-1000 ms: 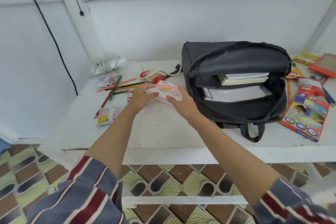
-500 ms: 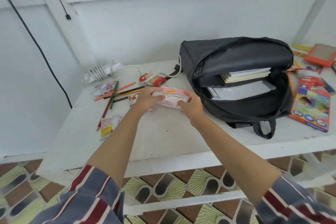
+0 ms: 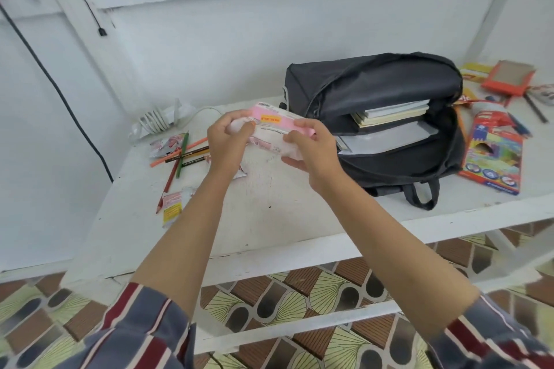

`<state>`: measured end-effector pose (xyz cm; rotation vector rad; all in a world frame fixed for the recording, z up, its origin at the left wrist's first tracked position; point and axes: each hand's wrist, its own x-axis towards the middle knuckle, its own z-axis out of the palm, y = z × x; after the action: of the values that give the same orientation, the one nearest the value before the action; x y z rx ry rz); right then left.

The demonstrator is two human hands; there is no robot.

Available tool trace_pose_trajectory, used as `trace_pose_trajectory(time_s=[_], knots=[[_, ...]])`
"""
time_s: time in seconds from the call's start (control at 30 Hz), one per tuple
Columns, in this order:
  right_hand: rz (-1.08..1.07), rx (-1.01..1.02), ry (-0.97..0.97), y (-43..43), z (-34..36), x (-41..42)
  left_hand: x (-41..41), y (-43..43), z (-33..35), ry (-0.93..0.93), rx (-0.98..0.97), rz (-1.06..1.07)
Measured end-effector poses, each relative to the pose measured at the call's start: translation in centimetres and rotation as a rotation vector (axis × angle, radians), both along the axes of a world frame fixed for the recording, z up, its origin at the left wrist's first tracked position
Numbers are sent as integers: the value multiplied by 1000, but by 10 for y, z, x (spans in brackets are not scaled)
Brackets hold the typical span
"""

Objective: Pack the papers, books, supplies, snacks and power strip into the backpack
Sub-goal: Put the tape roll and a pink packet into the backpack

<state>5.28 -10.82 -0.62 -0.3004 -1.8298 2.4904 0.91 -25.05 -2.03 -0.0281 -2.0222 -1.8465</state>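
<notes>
A: What are the hands holding?

B: A pink and white packet (image 3: 274, 126). It may be a snack, but I cannot read it. The left hand (image 3: 229, 141) has its grip curled round the left end. The right hand (image 3: 311, 150) has its grip pinching the right end, with fingers on top and below. Both grips are closed on the packet.

A: Is it lying on the worktop (image 3: 269, 219)?

B: No, it looks lifted up, over the middle of the worktop.

A: Where is the backpack (image 3: 374, 84)?

B: To the right of the packet, by the back edge. Its mouth is wide open and faces the front edge. Books (image 3: 392, 112) and papers (image 3: 389, 139) are already inside.

A: Which way does the packet lie?

B: Its long side goes left to right, so its right end points at the bag's mouth. The right hand is the nearer one, just beside the bag.

A: So what comes next?

B: I think the packet should go to the right, end first, into the mouth. The right hand could do that alone.

A: What is not packed yet?

B: The power strip (image 3: 159, 121) near the back left corner, pencils (image 3: 184, 154) by the left edge, and a box of colours (image 3: 491, 159) near the right edge.
</notes>
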Motion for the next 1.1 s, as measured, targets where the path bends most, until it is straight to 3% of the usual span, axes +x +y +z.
trace_pose_trajectory(time_s=[0.17,0.37,0.53,0.93,1.1], knots=[[26,-45,-60,65,5,-9,-8,50,8,27,-18,-140],[30,-130,-95,153,-3,-21,-20,113,7,11,-240,-343],[112,-176,-62,194,-7,-25,-38,141,12,94,-270,-245],[177,-97,-215,239,-21,-23,-52,151,0,235,-1056,-166],[40,-174,-214,211,-23,-33,-63,151,2,206,-1163,-180]])
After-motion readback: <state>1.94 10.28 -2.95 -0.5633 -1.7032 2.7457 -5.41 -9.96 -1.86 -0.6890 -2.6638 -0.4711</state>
